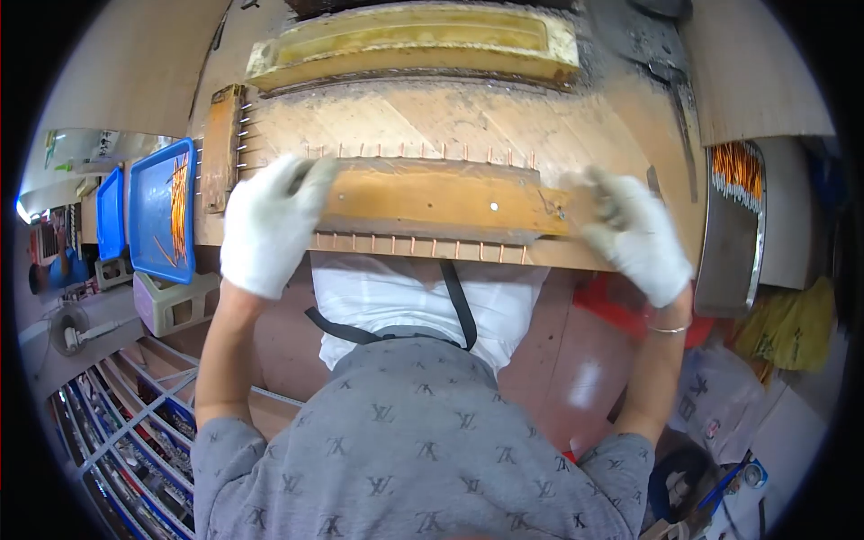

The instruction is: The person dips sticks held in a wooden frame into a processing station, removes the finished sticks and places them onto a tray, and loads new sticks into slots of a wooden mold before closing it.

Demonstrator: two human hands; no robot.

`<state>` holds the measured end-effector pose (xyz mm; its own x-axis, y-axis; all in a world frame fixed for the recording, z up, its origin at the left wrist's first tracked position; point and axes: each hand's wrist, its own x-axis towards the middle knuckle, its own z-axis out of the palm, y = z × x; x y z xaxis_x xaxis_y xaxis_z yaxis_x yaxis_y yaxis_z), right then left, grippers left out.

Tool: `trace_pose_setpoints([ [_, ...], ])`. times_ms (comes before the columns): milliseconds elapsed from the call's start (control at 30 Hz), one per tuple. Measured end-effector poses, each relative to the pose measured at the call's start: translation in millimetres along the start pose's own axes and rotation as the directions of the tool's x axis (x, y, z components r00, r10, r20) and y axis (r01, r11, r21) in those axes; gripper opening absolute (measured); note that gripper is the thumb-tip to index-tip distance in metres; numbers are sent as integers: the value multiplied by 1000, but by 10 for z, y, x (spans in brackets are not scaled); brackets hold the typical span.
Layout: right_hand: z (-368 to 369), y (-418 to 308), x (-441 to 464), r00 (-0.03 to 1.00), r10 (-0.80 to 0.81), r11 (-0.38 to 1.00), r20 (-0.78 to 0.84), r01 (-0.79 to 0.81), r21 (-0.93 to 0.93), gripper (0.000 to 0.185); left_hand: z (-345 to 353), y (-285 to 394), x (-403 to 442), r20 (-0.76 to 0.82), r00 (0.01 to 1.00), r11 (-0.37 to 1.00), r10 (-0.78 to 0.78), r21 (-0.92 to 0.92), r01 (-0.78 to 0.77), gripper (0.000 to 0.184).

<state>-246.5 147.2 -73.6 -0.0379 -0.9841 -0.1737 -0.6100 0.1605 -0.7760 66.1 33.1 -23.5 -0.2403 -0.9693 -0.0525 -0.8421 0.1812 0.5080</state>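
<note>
A long yellow-brown wooden board (423,200) lies across the bench in front of me, with short copper-coloured rods sticking out along both long edges. My left hand (274,220), in a white glove, is closed round the board's left end and hides it. At the narrower right end is my right hand (634,229), also gloved in white, its fingers curled against the wood and slightly blurred. Beyond the left hand stands a shorter wooden block (221,148) with metal pins along its right side.
At the back of the bench sits a long yellowish trough (414,45). A blue tray (162,216) of orange rods is at the left. On the right, a metal tray (733,243) holds a bundle of copper-coloured rods. A dark metal bar (681,126) lies on the bench's right side.
</note>
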Motion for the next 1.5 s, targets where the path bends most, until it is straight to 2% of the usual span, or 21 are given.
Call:
trace_pose_setpoints([
  [67,-139,162,30,937,103,994,-334,-104,15,42,-35,-401,-113,-110,993,999,36,11,-35,20],
  [133,-263,326,96,839,12,894,-544,-253,-371,35,28,-747,-193,-204,956,967,212,188,-174,27],
  [167,-300,363,114,821,85,885,-565,-323,-336,34,95,-873,-244,-194,963,959,190,248,-139,33],
  [200,-352,467,139,818,124,919,-562,-307,-245,35,172,-968,-262,-188,975,988,115,128,-92,34],
  [267,-472,618,265,821,-126,816,-557,-234,-529,35,301,-1043,-280,-155,988,995,-17,-97,1,37],
  [367,-592,633,604,744,-135,729,-654,-372,-574,33,351,-1074,-229,-203,971,947,-124,-316,55,39],
  [433,-632,525,760,743,143,559,-654,-606,-566,35,344,-1122,-190,-218,965,942,-145,-328,68,39],
  [500,-693,787,879,760,266,418,-593,-646,-639,43,435,-1263,-170,-251,945,882,-208,-465,71,40],
  [533,-695,935,895,751,204,351,-628,-655,-669,43,418,-1261,-174,-249,941,882,-231,-462,94,41],
  [600,-706,902,890,715,199,446,-670,-675,-588,40,465,-1327,-191,-258,933,851,-253,-518,88,38],
  [833,-920,883,785,676,55,562,-735,-630,-536,36,395,-1340,-162,-300,946,910,-121,-415,-15,35],
  [867,-1006,994,747,654,0,694,-757,-545,-471,36,351,-1327,-168,-246,962,893,-120,-451,-4,34],
  [933,-1052,803,713,541,260,841,-800,-534,-88,34,284,-1297,-127,-246,968,883,-57,-464,-66,31],
  [1033,-965,206,701,647,190,873,-739,-456,-174,33,366,-1421,-85,-258,965,896,51,-415,-158,29],
  [1067,-898,42,726,677,37,903,-735,-338,-266,33,364,-1410,-67,-253,965,911,66,-380,-162,26],
  [1133,-875,-273,817,758,-2,894,-652,-291,-341,34,385,-1413,-52,-273,960,932,66,-327,-157,23],
  [1233,-672,-817,1061,774,-235,864,-588,-111,-492,30,440,-1423,-50,-312,950,910,22,-387,-148,21],
  [1300,-716,-999,1210,787,-551,554,-279,95,-827,29,412,-1398,-52,-288,957,906,18,-400,-137,22],
  [1333,-818,-926,1338,799,-470,614,-375,-9,-789,28,411,-1388,-48,-285,958,896,23,-419,-146,22],
  [1367,-418,-1456,1378,762,-386,789,-520,-20,-614,25,413,-1379,-52,-280,960,887,21,-438,-147,22],
  [1500,-338,-1699,1539,796,-372,842,-478,73,-535,22,466,-1384,-69,-257,966,853,-30,-510,-109,24],
])
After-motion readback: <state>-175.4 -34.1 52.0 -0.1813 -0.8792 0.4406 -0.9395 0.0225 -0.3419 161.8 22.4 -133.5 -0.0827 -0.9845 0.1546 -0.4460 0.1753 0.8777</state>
